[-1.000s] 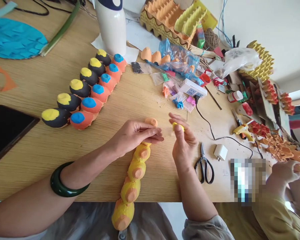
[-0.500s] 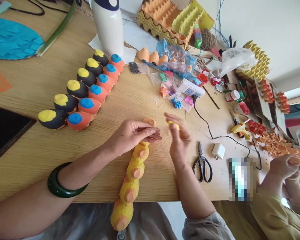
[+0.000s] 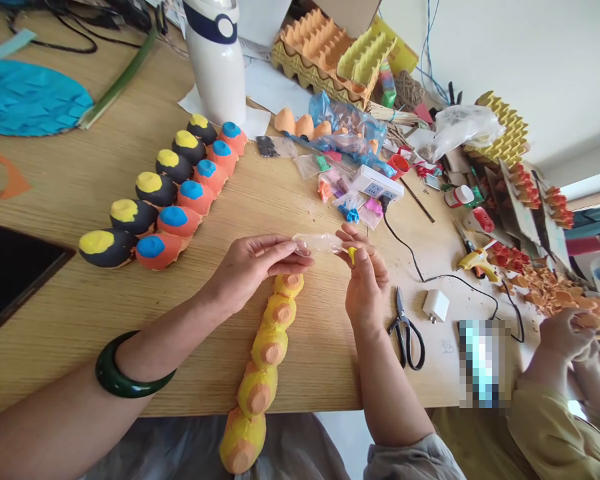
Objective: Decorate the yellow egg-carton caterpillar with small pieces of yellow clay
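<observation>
Between the orange-and-blue carton row (image 3: 193, 191) and the power strip (image 3: 375, 181), bare desk (image 3: 263, 193) is leaving a lane; scissors (image 3: 404, 321) are crowding the right hand (image 3: 366, 273), and the yellow cup strip (image 3: 269, 351) is obstructing the near edge.

No words or numbers can be read for sure. Faint little marks (image 3: 447, 347) are on the bench (image 3: 320, 360), but they are too pale to make out. The red label (image 3: 463, 194) on the small white jar (image 3: 453, 199) is too tiny to read.
</observation>
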Motion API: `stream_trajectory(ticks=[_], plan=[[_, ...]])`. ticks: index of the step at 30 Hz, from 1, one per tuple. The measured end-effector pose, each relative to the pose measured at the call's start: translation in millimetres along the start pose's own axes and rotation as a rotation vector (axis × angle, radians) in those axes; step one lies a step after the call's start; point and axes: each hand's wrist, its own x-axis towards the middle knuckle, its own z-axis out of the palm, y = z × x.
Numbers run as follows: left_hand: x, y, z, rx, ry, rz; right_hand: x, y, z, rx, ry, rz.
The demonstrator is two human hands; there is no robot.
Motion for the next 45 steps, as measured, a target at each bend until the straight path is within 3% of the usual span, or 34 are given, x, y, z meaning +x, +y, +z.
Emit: stream_trajectory(ticks=[6,9,13,17,21,25,30,34,36,40,43,45], plan=[[0.6,0.1,-0.3,-0.005,0.022,0.020,3.7,6.2,-1.6,0.070,-0.073,0.105],[0.6,0.3,-2.1,0.098,0.031,0.033,2.1,7.0,0.4,0.048,-0.107,0.123],[-1.7,3.7,-4.0,0.467,0.140,0.301,-3.9,-0.9,5.0,-0.068,-0.145,0.086],[-4.5,5.6,-3.0,0.689,0.054,0.488,-9.8,-8.2,8.6,-0.096,-0.276,0.071],[-5.4,4.0,-1.7,0.715,0.047,0.467,-10.8,-8.5,9.9,-0.041,-0.359,0.131],[-6.1,2.6,-2.0,0.625,0.109,0.354,-7.5,-5.7,7.3,-0.039,-0.208,0.116],[-8.4,1.2,1.1,0.650,0.060,0.365,-9.0,-4.8,5.7,-0.181,-0.097,-0.081],[-10.3,0.9,5.6,0.797,0.028,0.496,-12.6,-3.3,10.4,-0.364,-0.237,-0.247],[-10.3,1.5,6.6,0.846,0.024,0.552,-12.7,-2.2,11.7,-0.326,-0.290,-0.183],[-9.2,1.9,6.2,0.858,0.011,0.564,-12.2,-1.7,11.3,-0.224,-0.124,-0.135],[-9.4,0.8,5.7,0.872,0.002,0.581,-12.4,-1.1,11.3,-0.261,-0.274,-0.146],[-10.0,0.4,5.7,0.865,0.017,0.556,-12.6,-0.8,11.4,-0.253,-0.235,-0.115]])
